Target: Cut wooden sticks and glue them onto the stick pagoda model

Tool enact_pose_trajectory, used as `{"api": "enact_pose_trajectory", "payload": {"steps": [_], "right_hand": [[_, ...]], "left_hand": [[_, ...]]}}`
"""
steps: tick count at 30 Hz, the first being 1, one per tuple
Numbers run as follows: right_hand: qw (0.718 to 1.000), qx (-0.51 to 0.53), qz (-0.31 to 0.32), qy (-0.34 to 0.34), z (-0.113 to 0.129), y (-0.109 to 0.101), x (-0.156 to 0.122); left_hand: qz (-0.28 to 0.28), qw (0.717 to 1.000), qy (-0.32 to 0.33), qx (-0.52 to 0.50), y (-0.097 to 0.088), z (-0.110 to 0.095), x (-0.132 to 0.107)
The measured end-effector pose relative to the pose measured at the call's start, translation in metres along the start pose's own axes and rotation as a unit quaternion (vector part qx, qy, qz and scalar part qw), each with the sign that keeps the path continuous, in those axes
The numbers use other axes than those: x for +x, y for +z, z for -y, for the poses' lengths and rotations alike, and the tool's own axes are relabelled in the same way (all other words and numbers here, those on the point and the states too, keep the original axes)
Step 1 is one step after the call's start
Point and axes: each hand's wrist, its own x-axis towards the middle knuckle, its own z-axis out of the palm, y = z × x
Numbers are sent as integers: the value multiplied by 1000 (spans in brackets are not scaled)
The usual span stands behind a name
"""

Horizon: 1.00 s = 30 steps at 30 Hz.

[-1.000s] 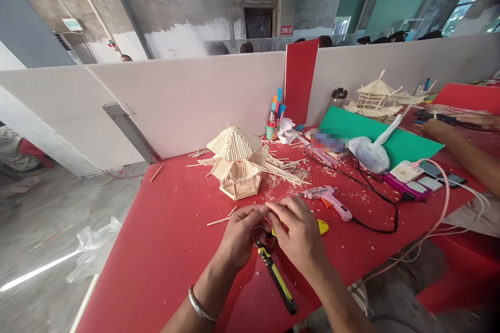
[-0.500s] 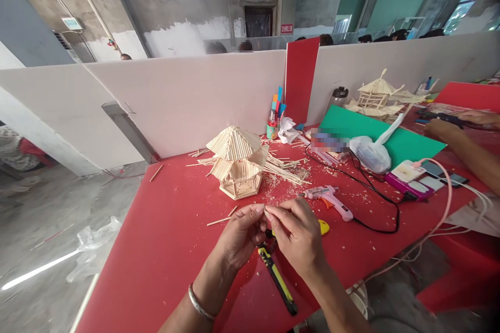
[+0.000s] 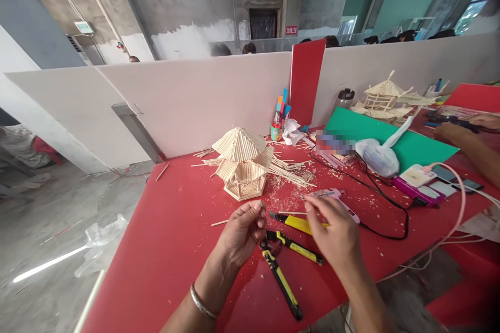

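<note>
My left hand (image 3: 244, 229) is closed in a pinch on a short bit of wooden stick (image 3: 261, 203), held just in front of the two-tiered stick pagoda model (image 3: 242, 165) on the red table (image 3: 172, 239). My right hand (image 3: 336, 230) hovers to the right with its fingers loosely apart and nothing in them, fingertips close to the pink-and-white glue gun (image 3: 338, 202). Between my hands lie yellow-and-black pliers (image 3: 282, 274) and a yellow utility knife (image 3: 299, 223).
Loose sticks (image 3: 291, 173) and sawdust lie behind the model. A black cord (image 3: 385, 203) runs from the glue gun. Farther right are a white plastic bag (image 3: 375, 155), a green sheet (image 3: 394, 138), phones (image 3: 424, 183), another stick model (image 3: 385, 96) and another person's arm (image 3: 471, 148). A white partition (image 3: 203, 99) backs the table.
My hands were together, both pinching the small stick. My right hand has let go and moved right toward the glue gun, uncovering the utility knife; my left hand keeps the stick.
</note>
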Motion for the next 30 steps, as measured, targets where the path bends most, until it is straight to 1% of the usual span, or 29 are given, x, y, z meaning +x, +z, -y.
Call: {"api": "enact_pose_trajectory", "payload": {"steps": [2, 4, 5, 7, 9, 13, 17, 20, 22, 24, 30], "right_hand": [[996, -72, 20, 39, -26, -9, -2], [992, -104, 34, 62, -45, -16, -4], [992, -103, 35, 71, -50, -18, -5], [994, -69, 28, 79, -49, -19, -6], [997, -11, 26, 71, -37, -15, -5], [997, 69, 12, 19, 5, -1, 2], [994, 94, -2, -51, 49, 20, 13], [991, 90, -8, -98, 73, 37, 22], [989, 82, -13, -119, 82, 46, 27], [989, 70, -18, -132, 86, 53, 31], [985, 29, -12, -168, 85, 57, 38]], "left_hand": [[-4, 1000, 13, -15, 0, -5, 0], [-13, 999, 23, -27, 0, -8, 1], [-16, 999, 26, -32, 0, -10, 1], [-23, 998, 33, -40, -1, -12, 1], [-31, 998, 40, -43, -1, -15, 1], [-55, 996, 58, -41, 0, -20, 1], [-77, 994, 65, -36, -1, -22, 1], [-87, 994, 66, -30, -3, -23, 2], [-93, 993, 66, -20, -4, -23, 2], [-97, 993, 70, -7, -5, -24, 1], [-100, 992, 79, 4, -7, -24, 0]]}}
